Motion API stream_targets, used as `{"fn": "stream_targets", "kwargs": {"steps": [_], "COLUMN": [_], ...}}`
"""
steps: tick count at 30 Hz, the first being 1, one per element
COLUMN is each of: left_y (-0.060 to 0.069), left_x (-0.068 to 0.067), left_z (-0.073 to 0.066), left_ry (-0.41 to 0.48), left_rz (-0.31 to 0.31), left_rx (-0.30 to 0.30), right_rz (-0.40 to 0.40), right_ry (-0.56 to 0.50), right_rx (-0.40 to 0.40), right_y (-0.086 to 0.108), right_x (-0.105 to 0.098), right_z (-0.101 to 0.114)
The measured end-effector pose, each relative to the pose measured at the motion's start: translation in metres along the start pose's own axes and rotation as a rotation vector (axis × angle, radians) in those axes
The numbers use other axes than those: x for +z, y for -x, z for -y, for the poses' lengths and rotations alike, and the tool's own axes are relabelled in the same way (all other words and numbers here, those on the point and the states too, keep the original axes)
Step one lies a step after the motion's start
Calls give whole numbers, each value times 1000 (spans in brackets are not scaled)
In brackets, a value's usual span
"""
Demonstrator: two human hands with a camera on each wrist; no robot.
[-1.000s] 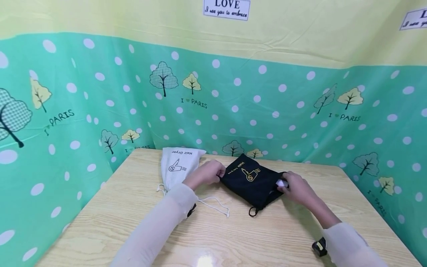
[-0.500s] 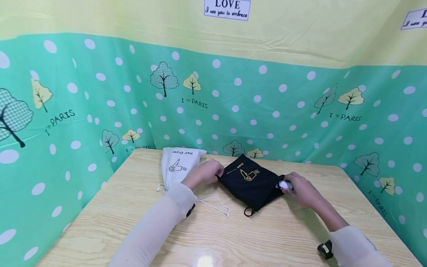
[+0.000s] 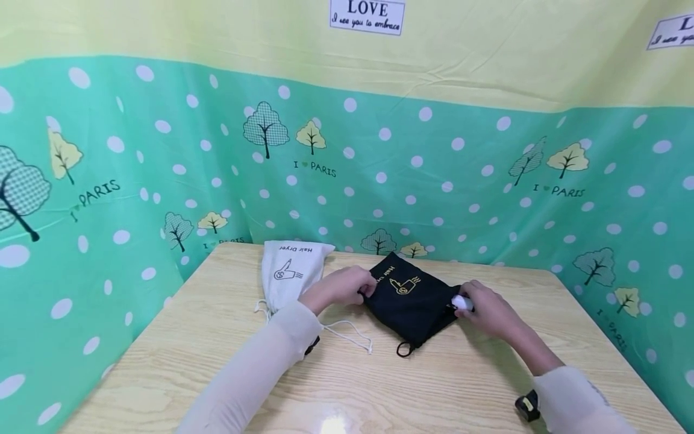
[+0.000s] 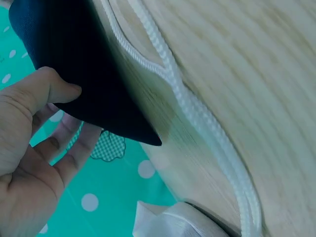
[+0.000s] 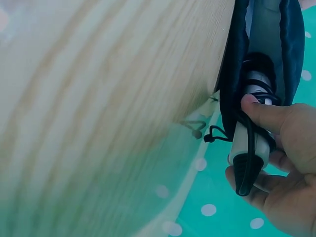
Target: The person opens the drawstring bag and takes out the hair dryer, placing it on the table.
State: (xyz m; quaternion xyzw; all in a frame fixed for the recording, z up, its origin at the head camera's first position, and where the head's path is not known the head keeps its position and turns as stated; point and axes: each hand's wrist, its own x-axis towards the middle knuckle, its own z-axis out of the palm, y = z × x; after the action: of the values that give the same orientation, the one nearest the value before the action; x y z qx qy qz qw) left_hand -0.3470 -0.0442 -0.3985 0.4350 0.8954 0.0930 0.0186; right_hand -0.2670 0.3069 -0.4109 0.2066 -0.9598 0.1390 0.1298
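Note:
A black drawstring bag [image 3: 409,301] with a gold hair dryer print lies on the table. My left hand [image 3: 349,286] pinches its left edge; in the left wrist view, the thumb [image 4: 64,91] lies on the cloth and the fingers are behind it. At the bag's opening, my right hand [image 3: 488,307] grips a white handle [image 5: 242,138] wound with a black cord [image 5: 251,148], apparently a hair dryer's. The handle's far end goes into the bag, where most of the appliance is hidden.
Left of the black bag lies a whitish "Hair Dryer" bag [image 3: 293,271], its white drawstring [image 3: 347,337] trailing onto the wooden table [image 3: 379,392]. A green and yellow printed curtain [image 3: 379,157] hangs behind and at both sides.
My right hand has shifted slightly right, and more of the white handle shows at the bag's opening. My left hand has moved a little right along the bag, covering part of its lettering.

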Motion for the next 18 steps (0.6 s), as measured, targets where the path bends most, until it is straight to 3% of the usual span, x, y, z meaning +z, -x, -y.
{"fn": "stream_targets", "kwargs": {"steps": [7, 18], "left_y": [3, 10], "left_x": [-3, -2], "left_z": [6, 15], "left_ry": [46, 88], "left_rz": [-30, -53], "left_rx": [22, 49], "right_rz": [-1, 5], "right_ry": [-24, -51], "right_rx": [33, 10], "right_y": [7, 14], "right_x": [-3, -10], "right_z": [-6, -14]}}
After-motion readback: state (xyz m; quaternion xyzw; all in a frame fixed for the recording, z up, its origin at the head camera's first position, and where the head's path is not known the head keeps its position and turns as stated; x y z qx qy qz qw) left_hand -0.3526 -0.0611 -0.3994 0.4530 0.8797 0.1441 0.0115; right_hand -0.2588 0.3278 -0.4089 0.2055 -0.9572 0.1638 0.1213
